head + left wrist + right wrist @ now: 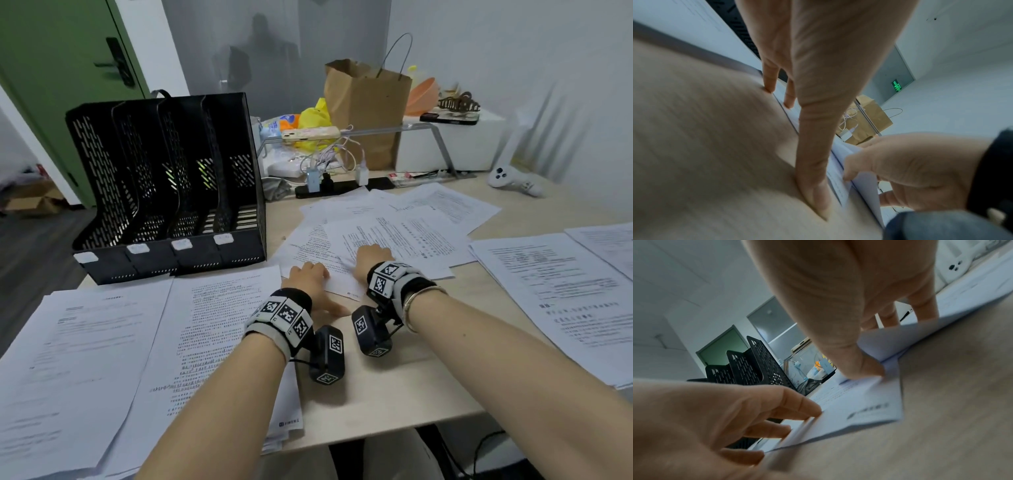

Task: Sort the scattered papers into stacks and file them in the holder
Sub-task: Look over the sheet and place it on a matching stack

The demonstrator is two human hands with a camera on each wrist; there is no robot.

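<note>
- Your right hand (373, 257) pinches the near corner of a printed sheet (394, 246) mid-desk; your left hand (310, 281) lies flat, fingers straight, on the sheet's near edge.
- Paper is light, floppy and slippery: lift it by the corner.
- The black four-slot file holder (164, 192) at the desk's (394, 387) far-left corner looks empty.

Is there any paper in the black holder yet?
No, in the head view all slots of the holder stand empty; the papers lie on the desk.

Both forearms stretched forward, hands side by side. Left hand (310, 279) flat, fingers straight, pressing down. Right hand (371, 257) pinching, thumb (857, 363) bent.
</note>
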